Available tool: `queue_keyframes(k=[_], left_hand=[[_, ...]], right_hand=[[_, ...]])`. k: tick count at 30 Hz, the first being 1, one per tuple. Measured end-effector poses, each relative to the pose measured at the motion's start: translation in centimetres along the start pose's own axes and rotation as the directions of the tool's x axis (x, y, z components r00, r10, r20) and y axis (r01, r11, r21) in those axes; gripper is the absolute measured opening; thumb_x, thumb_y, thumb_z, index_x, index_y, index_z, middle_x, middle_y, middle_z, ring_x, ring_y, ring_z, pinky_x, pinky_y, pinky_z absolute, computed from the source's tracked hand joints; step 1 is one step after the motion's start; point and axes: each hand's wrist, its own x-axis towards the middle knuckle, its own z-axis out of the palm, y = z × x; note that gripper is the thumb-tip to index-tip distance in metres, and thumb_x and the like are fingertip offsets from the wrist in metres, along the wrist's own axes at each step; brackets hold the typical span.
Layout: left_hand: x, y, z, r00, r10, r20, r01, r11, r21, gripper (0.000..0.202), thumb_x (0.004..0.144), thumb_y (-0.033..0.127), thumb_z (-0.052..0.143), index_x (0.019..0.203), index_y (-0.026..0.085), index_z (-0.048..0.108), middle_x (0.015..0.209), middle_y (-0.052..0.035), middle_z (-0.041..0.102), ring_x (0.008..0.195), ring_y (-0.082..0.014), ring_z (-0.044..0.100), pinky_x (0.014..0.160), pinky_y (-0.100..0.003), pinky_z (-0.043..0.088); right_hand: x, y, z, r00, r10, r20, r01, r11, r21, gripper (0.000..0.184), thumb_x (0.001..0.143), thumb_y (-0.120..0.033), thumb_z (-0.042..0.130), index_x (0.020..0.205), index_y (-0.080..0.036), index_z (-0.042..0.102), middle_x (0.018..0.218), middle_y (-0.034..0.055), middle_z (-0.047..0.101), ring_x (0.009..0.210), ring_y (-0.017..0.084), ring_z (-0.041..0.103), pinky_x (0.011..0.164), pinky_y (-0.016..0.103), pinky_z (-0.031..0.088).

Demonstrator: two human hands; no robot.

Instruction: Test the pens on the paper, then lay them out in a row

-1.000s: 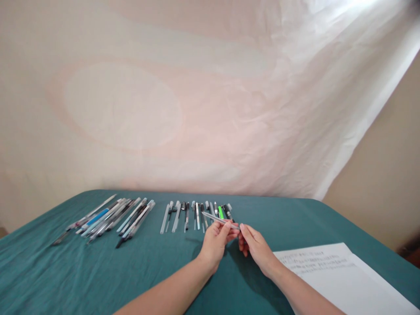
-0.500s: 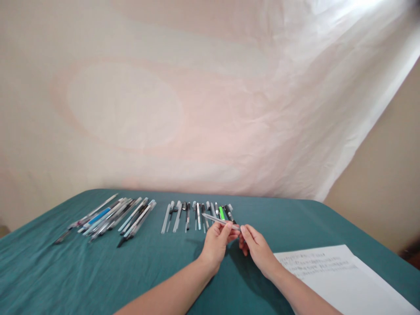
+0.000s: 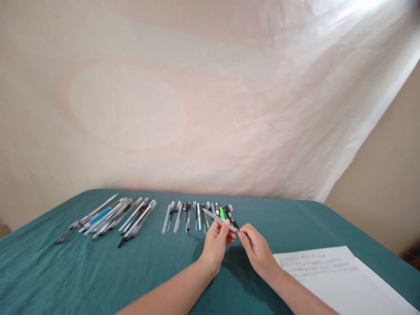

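A slim, translucent grey pen is held above the cloth, slanting with its far end up and to the left. My left hand is closed around its middle, thumb on top. The fingertips of my right hand pinch the pen's near right end, so that tip is mostly hidden. Just behind my hands lies a row of pens side by side, among them a bright green one. The held pen overlaps part of this row in view.
To the left is a loose heap of pens, with a blue one among them. Sheets of paper with lines of handwriting lie at the right. A green cloth covers the table, and a pale fabric hangs behind.
The pen has tilted more steeply, its far end slightly higher. My right hand's fingers have curled in tighter at its near end. My left hand has barely moved.
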Motion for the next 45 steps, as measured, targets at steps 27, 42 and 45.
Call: queue_keyframes(k=[27, 42, 45], left_hand=[[0.21, -0.05, -0.10, 1.000, 0.018, 0.012, -0.019, 0.998, 0.058, 0.026, 0.074, 0.039, 0.055, 0.072, 0.014, 0.046, 0.070, -0.0028, 0.060, 0.056, -0.0088, 0.054, 0.061, -0.026, 0.047], [0.33, -0.24, -0.28, 1.000, 0.009, 0.008, -0.008, 1.000, -0.014, 0.025, 0.075, 0.038, 0.055, 0.073, 0.014, 0.046, 0.069, -0.0023, 0.060, 0.061, -0.0089, 0.055, 0.063, -0.025, 0.048], [0.40, -0.32, -0.30, 1.000, 0.025, 0.012, -0.025, 0.999, -0.030, 0.024, 0.075, 0.036, 0.055, 0.072, 0.014, 0.046, 0.069, -0.0022, 0.059, 0.062, -0.0090, 0.054, 0.063, -0.025, 0.047]], right_hand=[[0.51, 0.85, 0.02, 0.976, 0.167, 0.141, -0.186, 0.974, 0.132, 0.035, 0.084, -0.043, 0.038, 0.074, -0.016, 0.057, 0.062, 0.0005, 0.055, 0.054, 0.012, 0.050, 0.049, 0.022, 0.037], [0.55, 0.72, -0.13, 0.980, 0.150, 0.129, -0.168, 0.976, 0.136, 0.028, 0.080, -0.041, 0.047, 0.074, -0.016, 0.058, 0.060, -0.0013, 0.052, 0.053, 0.010, 0.046, 0.048, 0.020, 0.036], [0.59, 0.81, -0.21, 0.984, 0.147, 0.101, -0.161, 0.977, 0.141, 0.026, 0.078, -0.041, 0.050, 0.074, -0.016, 0.058, 0.060, -0.0016, 0.052, 0.052, 0.010, 0.045, 0.048, 0.020, 0.035]])
